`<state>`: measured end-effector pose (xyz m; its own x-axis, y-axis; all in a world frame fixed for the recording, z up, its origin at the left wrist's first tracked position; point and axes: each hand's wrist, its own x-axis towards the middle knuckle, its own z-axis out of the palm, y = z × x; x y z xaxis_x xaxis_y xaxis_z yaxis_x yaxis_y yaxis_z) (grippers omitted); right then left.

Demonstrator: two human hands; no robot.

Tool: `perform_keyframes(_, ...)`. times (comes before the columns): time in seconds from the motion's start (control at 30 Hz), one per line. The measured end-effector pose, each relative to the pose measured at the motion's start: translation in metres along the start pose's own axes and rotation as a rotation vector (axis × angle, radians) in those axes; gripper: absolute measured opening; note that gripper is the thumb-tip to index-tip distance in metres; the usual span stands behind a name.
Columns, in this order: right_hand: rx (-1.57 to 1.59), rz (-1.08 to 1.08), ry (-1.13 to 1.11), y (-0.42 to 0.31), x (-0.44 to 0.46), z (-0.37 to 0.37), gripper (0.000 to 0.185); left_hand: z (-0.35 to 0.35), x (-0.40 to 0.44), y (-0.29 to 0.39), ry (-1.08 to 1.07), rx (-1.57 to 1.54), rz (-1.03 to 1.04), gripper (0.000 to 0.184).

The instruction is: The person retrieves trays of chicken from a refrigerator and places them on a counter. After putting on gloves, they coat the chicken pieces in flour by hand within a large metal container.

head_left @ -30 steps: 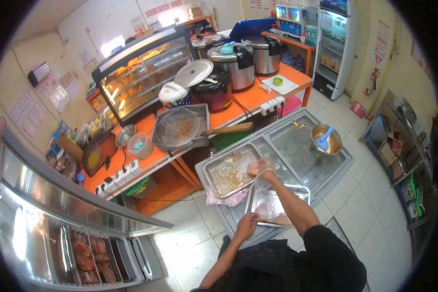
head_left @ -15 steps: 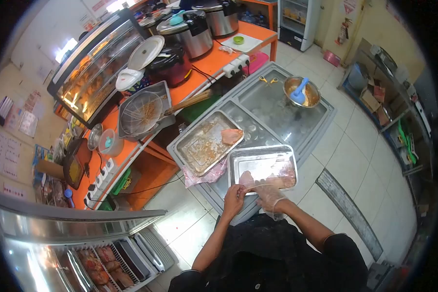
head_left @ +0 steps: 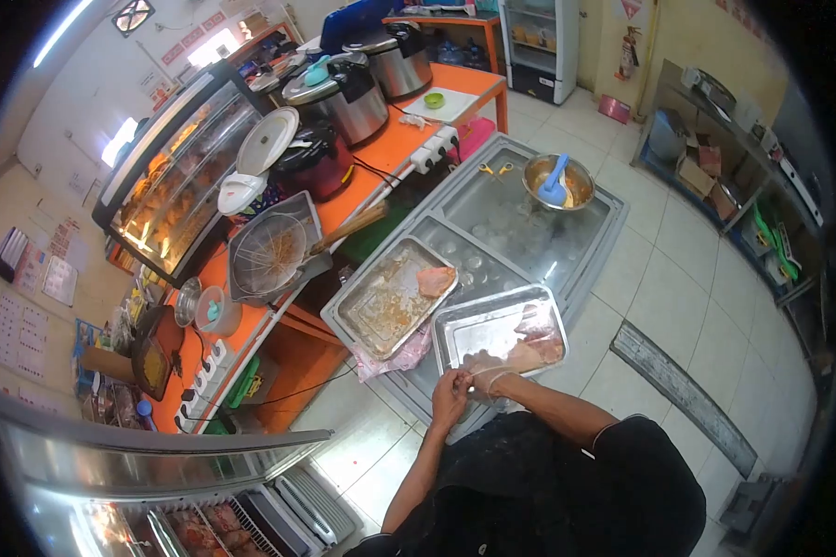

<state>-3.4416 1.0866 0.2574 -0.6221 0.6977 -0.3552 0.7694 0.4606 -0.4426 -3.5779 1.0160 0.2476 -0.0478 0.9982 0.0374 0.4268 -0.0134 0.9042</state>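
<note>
Over the near rim of a metal tray [head_left: 474, 320], my right hand [head_left: 489, 369] wears a clear plastic glove. Its fingers stretch out over the tray and hold nothing that I can see. My left hand [head_left: 451, 388] is bare, just left of it. Its fingers are pinched together on the edge of the plastic glove [head_left: 505, 374], close to the tray's near-left corner. Pale raw meat pieces [head_left: 537, 351] lie in the tray's right part. Beside it, a second metal tray [head_left: 367, 345] is smeared with brown residue and holds one orange-pink raw piece [head_left: 435, 281].
Both trays rest on a grey chest-freezer lid [head_left: 553, 269]. A metal bowl [head_left: 581, 197] with a blue scoop [head_left: 554, 186] and yellow scissors [head_left: 497, 170] stand farther back. At left, an orange counter [head_left: 344, 204] carries cookers and a wire strainer [head_left: 271, 252]. A freezer with meat [head_left: 204, 534] is lower left.
My right hand has moved left, closer to my left hand, and the loose glove cuff no longer hangs below its wrist. The head view has shifted slightly.
</note>
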Motion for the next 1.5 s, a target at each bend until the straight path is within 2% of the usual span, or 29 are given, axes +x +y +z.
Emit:
perform_keyframes(0.1, -0.116, -0.319, 0.008, 0.010, 0.003, 0.000, 0.030, -0.006, 0.004, 0.000, 0.015, 0.012, -0.040, 0.016)
perform_keyframes(0.13, -0.123, -0.333, 0.002, 0.020, 0.002, 0.006, 0.030, -0.007, 0.003, -0.001, 0.012, 0.020, -0.047, 0.016)
perform_keyframes(0.2, -0.088, -0.562, 0.106, 0.019, -0.018, -0.009, 0.027, -0.009, 0.003, -0.001, 0.045, 0.001, -0.070, 0.014)
perform_keyframes(0.23, 0.056, -0.515, 0.042, 0.025, -0.018, -0.007, 0.026, -0.010, 0.003, -0.002, 0.057, 0.002, -0.082, 0.014)
perform_keyframes(0.27, 0.054, -0.523, 0.033, 0.030, -0.021, -0.003, 0.026, -0.012, 0.003, -0.002, 0.068, 0.004, -0.095, 0.014)
perform_keyframes(0.33, 0.117, -0.737, -0.056, 0.038, -0.028, 0.005, 0.023, -0.017, 0.006, -0.003, 0.071, 0.020, -0.103, 0.013)
perform_keyframes(0.4, 0.033, -0.673, -0.137, 0.019, -0.042, -0.025, 0.025, -0.022, 0.009, -0.005, 0.065, 0.032, -0.100, 0.013)
perform_keyframes(0.47, 0.393, -0.356, 0.331, 0.012, -0.050, -0.039, 0.030, -0.024, 0.008, -0.008, 0.005, 0.072, -0.068, 0.015)
perform_keyframes(0.5, 1.077, -0.220, 0.073, 0.007, -0.046, -0.058, 0.045, -0.023, 0.005, -0.009, 0.009, 0.046, -0.077, 0.015)
perform_keyframes(0.53, 1.259, -0.118, 0.064, 0.001, -0.047, -0.076, 0.056, -0.023, 0.004, -0.010, 0.007, 0.040, -0.082, 0.015)
perform_keyframes(0.6, 1.496, -0.140, 0.088, -0.016, -0.057, -0.117, 0.043, -0.021, 0.005, -0.014, 0.022, 0.085, -0.013, 0.015)
perform_keyframes(0.63, 1.492, -0.142, 0.088, -0.018, -0.058, -0.125, 0.043, -0.020, 0.005, -0.013, 0.025, 0.083, -0.012, 0.015)
perform_keyframes(0.7, 1.719, -0.175, 0.094, -0.019, -0.057, -0.134, 0.039, -0.019, 0.004, -0.010, 0.035, 0.063, -0.064, 0.013)
perform_keyframes(0.73, 1.715, -0.180, 0.093, -0.018, -0.053, -0.132, 0.039, -0.019, 0.004, -0.009, 0.039, 0.064, -0.060, 0.013)
perform_keyframes(0.8, 1.635, -0.041, 0.188, -0.017, -0.045, -0.127, 0.038, -0.019, 0.003, -0.009, 0.037, 0.078, -0.066, 0.013)
perform_keyframes(0.93, 1.602, -0.060, 0.128, -0.026, -0.040, -0.126, 0.040, -0.019, 0.002, -0.011, 0.048, 0.081, -0.050, 0.013)
perform_keyframes(1.03, 1.627, -0.011, 0.115, -0.017, -0.019, -0.102, 0.035, -0.021, 0.003, -0.007, 0.041, 0.097, -0.064, 0.013)
perform_keyframes(1.1, 1.467, -0.037, 0.262, 0.007, 0.017, -0.064, 0.033, -0.021, 0.002, -0.006, 0.037, 0.122, -0.046, 0.013)
perform_keyframes(1.13, 1.465, -0.042, 0.263, 0.010, 0.031, -0.061, 0.033, -0.021, 0.002, -0.007, 0.040, 0.124, -0.043, 0.013)
perform_keyframes(1.2, 0.996, 0.195, 0.405, 0.016, 0.058, -0.059, 0.044, -0.021, 0.001, -0.008, 0.020, 0.108, -0.055, 0.013)
perform_keyframes(1.23, 0.374, -0.077, 0.673, 0.037, 0.082, -0.041, 0.032, -0.021, 0.001, -0.008, 0.019, 0.111, -0.048, 0.013)
perform_keyframes(1.27, 0.375, -0.077, 0.679, 0.036, 0.093, -0.045, 0.032, -0.021, 0.001, -0.010, 0.020, 0.105, -0.047, 0.013)
perform_keyframes(1.33, 1.319, 0.110, 0.291, 0.026, 0.119, -0.072, 0.027, -0.020, 0.000, -0.009, 0.018, 0.103, -0.038, 0.013)
perform_keyframes(1.37, 1.321, 0.104, 0.297, 0.023, 0.127, -0.083, 0.027, -0.020, 0.000, -0.007, 0.015, 0.106, -0.054, 0.013)
perform_keyframes(1.43, 1.384, -0.263, 0.315, 0.018, 0.133, -0.099, 0.021, -0.022, -0.002, -0.004, 0.011, 0.110, -0.065, 0.013)
perform_keyframes(1.47, 1.380, -0.268, 0.319, 0.015, 0.125, -0.108, 0.021, -0.022, -0.003, -0.002, 0.020, 0.120, -0.064, 0.013)
perform_keyframes(1.5, 1.361, -0.105, 0.404, 0.012, 0.113, -0.117, 0.022, -0.022, -0.002, -0.001, 0.030, 0.127, -0.063, 0.013)
